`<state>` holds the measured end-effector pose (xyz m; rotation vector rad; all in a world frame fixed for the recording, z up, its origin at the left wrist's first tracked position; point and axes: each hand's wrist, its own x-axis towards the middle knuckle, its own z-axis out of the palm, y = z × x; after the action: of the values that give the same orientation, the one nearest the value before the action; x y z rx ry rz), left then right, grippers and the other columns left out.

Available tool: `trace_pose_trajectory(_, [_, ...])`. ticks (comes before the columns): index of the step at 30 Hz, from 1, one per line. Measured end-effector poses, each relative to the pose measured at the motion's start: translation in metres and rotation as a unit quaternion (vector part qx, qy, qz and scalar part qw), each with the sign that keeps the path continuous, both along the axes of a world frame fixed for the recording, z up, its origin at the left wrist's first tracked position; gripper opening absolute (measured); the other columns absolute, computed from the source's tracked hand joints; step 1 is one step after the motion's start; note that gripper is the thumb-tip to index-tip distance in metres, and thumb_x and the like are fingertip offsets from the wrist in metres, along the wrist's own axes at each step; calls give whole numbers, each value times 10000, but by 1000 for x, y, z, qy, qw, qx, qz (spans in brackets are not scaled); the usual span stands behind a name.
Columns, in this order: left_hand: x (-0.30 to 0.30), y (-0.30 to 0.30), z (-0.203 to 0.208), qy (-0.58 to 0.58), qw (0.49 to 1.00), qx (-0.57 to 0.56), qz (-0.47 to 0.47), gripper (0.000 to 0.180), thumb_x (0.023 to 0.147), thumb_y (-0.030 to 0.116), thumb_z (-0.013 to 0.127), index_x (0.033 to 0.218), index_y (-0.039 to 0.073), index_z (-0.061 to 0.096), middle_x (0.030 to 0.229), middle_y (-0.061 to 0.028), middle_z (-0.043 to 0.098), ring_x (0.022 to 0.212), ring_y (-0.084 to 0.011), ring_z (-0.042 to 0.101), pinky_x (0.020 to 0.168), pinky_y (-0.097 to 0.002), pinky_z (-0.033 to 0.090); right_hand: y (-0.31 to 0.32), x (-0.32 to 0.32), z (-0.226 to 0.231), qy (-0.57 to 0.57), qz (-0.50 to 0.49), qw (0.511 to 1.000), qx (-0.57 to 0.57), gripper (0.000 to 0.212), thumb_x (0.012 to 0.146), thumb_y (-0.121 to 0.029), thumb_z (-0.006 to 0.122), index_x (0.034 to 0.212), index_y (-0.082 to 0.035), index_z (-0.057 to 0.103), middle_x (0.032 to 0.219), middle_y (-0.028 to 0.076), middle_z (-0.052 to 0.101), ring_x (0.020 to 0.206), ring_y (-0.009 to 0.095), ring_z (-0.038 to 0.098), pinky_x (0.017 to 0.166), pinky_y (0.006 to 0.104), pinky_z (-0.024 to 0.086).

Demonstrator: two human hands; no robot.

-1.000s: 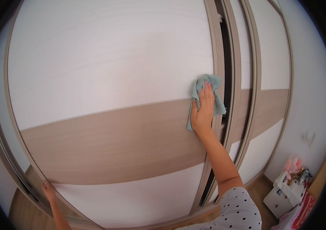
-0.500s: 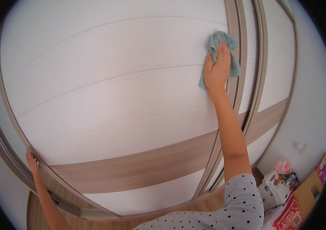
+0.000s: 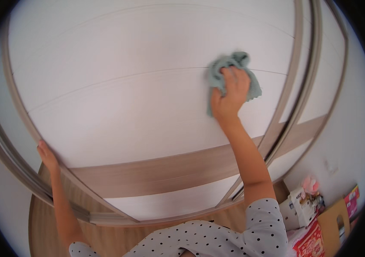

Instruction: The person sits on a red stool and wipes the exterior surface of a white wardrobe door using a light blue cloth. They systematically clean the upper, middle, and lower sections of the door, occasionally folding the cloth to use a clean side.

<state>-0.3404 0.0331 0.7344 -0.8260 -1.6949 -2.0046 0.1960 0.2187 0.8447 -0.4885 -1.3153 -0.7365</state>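
Observation:
A white sliding wardrobe door (image 3: 156, 111) with a brown wood-look band and frame fills most of the view. Against its right part, my right hand (image 3: 232, 96) presses a crumpled teal cloth (image 3: 254, 88). Fingers are bent over the cloth, which is slightly blurred and spreads out past both sides of the hand. At the lower left, my left hand (image 3: 48, 156) holds the door's brown edge frame (image 3: 21, 105). Its thumb is hidden.
Further right stands another white door panel (image 3: 326, 81) beyond a dark gap. At the lower right are a white container (image 3: 300, 205), a pink plush-like item (image 3: 310, 185), a cardboard piece (image 3: 332, 225) and a red patterned item (image 3: 309, 244). Wood-look flooring (image 3: 118, 240) runs below.
My right hand has moved the cloth left and down, off the door's right frame onto the white panel. My left hand sits a little higher along the edge, and the view has shifted.

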Motion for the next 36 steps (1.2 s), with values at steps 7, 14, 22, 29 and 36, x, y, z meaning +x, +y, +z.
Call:
trace_pose_trajectory(7, [30, 0, 10, -5, 999, -33, 30, 531, 908, 413, 421, 1102, -79, 472, 1073, -230, 532, 989, -298, 504, 882, -347, 368, -64, -201, 20, -208, 141, 966, 55, 375, 628, -55, 548, 1003, -45, 554, 1046, 137, 484, 981, 306, 434, 838, 463, 341])
trace_pose_trajectory(14, [51, 3, 16, 32, 999, 13, 29, 500, 904, 423, 429, 962, -72, 460, 708, -139, 494, 653, -231, 426, 637, -349, 381, -123, -371, 28, -252, 207, 937, 121, 333, 693, -114, 525, 1004, 2, 546, 1038, 140, 493, 993, 284, 431, 915, 413, 313])
trace_pose_trajectory(22, [58, -20, 30, 24, 1000, 1, 19, 489, 892, 446, 442, 838, -39, 459, 634, -50, 404, 610, -145, 348, 571, -297, 340, -93, -277, 48, -363, 251, 892, 97, 287, 640, 17, 515, 923, -26, 545, 1033, 114, 508, 933, 282, 452, 853, 404, 357])
trace_pose_trajectory(29, [53, -10, 17, 29, 999, 39, 16, 492, 890, 441, 448, 781, -39, 443, 609, -40, 357, 601, -135, 338, 539, -314, 328, -22, -41, 22, -124, -8, 991, 57, 393, 574, 25, 482, 954, -16, 573, 1032, 151, 546, 968, 338, 482, 856, 451, 354])
trace_pose_trajectory(36, [70, -11, 15, 17, 997, 31, 64, 537, 883, 460, 446, 888, -75, 484, 625, -137, 463, 590, -185, 409, 555, -341, 365, 5, -7, 75, 166, -63, 984, 23, 314, 752, -31, 522, 1064, 3, 537, 1107, 177, 523, 1032, 334, 462, 894, 400, 345])
